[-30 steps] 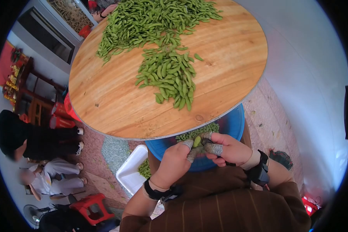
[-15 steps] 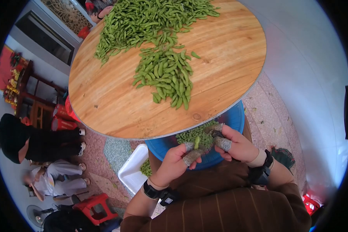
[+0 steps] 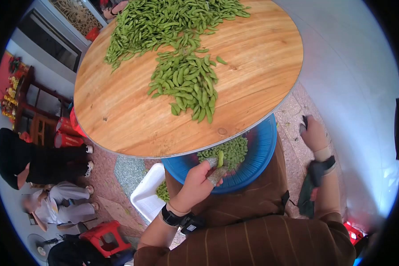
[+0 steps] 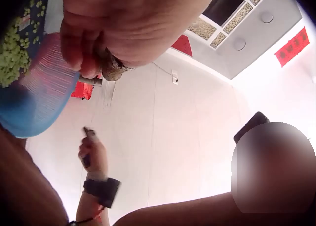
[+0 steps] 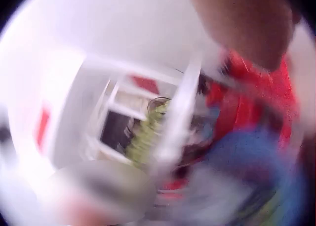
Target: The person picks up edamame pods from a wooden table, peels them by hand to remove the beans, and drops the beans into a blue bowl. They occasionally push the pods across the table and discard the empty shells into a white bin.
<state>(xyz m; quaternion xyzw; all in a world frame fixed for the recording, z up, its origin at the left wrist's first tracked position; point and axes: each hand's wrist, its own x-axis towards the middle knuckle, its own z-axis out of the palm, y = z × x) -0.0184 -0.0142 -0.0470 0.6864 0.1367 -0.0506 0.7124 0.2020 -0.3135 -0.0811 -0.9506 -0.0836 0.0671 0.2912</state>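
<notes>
My left hand (image 3: 196,185) pinches a green soybean pod (image 3: 221,158) between thumb and finger, both wrapped in grey covering. It is over a blue basin (image 3: 269,153) holding shelled green beans (image 3: 236,150). Out to the right, beyond the basin, is my right hand (image 3: 315,134), its fingers curled round a small dark object (image 4: 87,159) that shows in the left wrist view; its kind I cannot tell. The right wrist view is badly blurred. Loose pods (image 3: 188,84) lie on the round wooden table (image 3: 257,66) ahead of my hands.
The table edge overhangs the basin's far side. A white tray (image 3: 142,195) with green contents (image 3: 163,191) stands left of the basin. A red stool (image 3: 104,239) and two people are further left. Beside my right forearm lies a dark green item (image 3: 306,199).
My right hand has left the pod and swung out to the right, away from the basin. My left hand stays over the basin and still pinches the pod.
</notes>
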